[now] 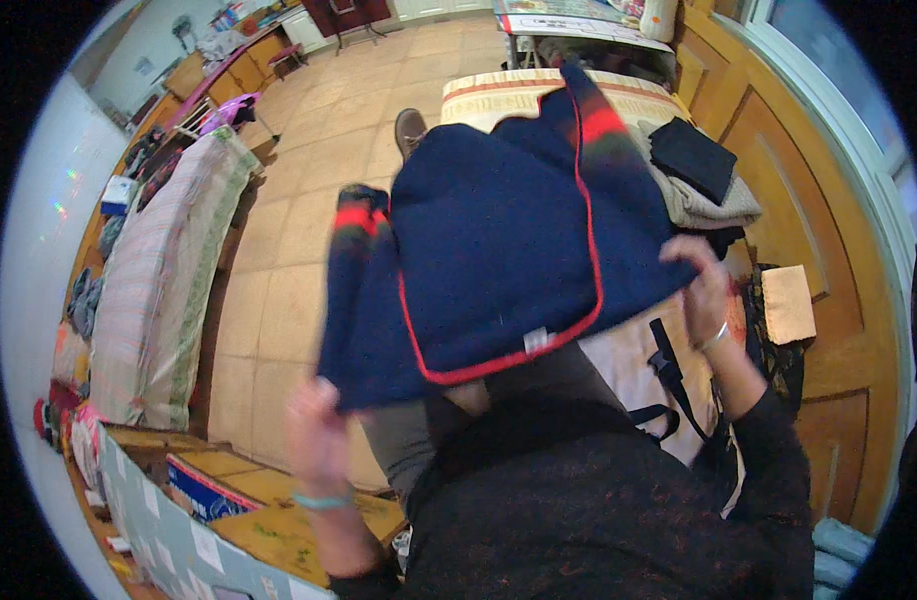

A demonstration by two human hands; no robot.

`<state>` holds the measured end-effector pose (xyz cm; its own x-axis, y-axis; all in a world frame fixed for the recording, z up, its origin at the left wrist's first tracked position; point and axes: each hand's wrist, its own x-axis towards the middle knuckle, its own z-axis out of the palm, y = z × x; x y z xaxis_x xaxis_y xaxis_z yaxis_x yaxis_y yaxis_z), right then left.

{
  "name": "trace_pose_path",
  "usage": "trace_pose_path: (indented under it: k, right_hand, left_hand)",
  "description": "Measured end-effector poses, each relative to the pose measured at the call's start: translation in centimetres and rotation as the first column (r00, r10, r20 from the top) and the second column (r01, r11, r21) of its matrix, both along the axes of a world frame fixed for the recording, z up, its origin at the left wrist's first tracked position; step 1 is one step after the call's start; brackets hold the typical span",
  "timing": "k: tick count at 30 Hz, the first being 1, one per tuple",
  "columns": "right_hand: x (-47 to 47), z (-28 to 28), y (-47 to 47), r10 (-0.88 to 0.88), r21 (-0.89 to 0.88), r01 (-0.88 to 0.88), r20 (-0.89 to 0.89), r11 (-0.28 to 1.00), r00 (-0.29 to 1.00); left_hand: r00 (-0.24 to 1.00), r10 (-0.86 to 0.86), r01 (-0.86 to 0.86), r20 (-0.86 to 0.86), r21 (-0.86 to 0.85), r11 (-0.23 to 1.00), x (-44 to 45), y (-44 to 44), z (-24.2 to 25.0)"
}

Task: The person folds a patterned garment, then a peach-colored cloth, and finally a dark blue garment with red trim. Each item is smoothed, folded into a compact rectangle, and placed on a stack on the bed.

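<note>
A navy knitted garment [496, 247] with red trim and red and green bands on its sleeves hangs spread before me, slightly blurred. My left hand [320, 435], with a light band at the wrist, grips its lower left corner. My right hand [698, 285], wearing a bracelet, pinches its lower right edge. A small white label [537, 341] shows near the red hem. Beyond the right side of the garment, a folded black cloth [693, 159] lies on a folded beige knit [713, 202]. The garment hides part of the patterned padded seat behind it.
On the left stands a long, cloth-covered piece of furniture [158, 277]. A cardboard box [278, 532] is at the lower left. Black straps [672, 375] lie by my right thigh. A wooden door [788, 195] stands at the right, and a low table [578, 28] farther ahead.
</note>
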<state>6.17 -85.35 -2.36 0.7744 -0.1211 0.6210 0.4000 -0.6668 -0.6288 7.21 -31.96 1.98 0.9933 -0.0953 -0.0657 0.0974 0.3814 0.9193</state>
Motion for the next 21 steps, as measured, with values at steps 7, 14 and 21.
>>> trace_pose_path:
  k: [7, 14, 21]
  right_hand:
    - [-12.7, -19.8, 4.1, 0.023, -0.024, -0.048, -0.607, 0.999, 0.795]
    - [-7.0, -18.1, 2.4, 0.090, 0.077, -0.047, -0.766, 0.996, 0.637]
    - [3.3, -17.1, 3.1, -0.250, -0.017, 0.274, -0.472, 0.961, 0.846]
  left_hand:
    - [0.841, -0.015, 0.311, -0.540, 0.462, 0.831, -9.4, -0.3, -12.7]
    - [0.805, -0.288, 0.579, -0.519, 0.792, 0.193, -2.6, 0.3, -12.2]
    - [0.960, -0.246, 0.215, -0.137, 0.921, 0.324, 5.3, -2.4, -13.5]
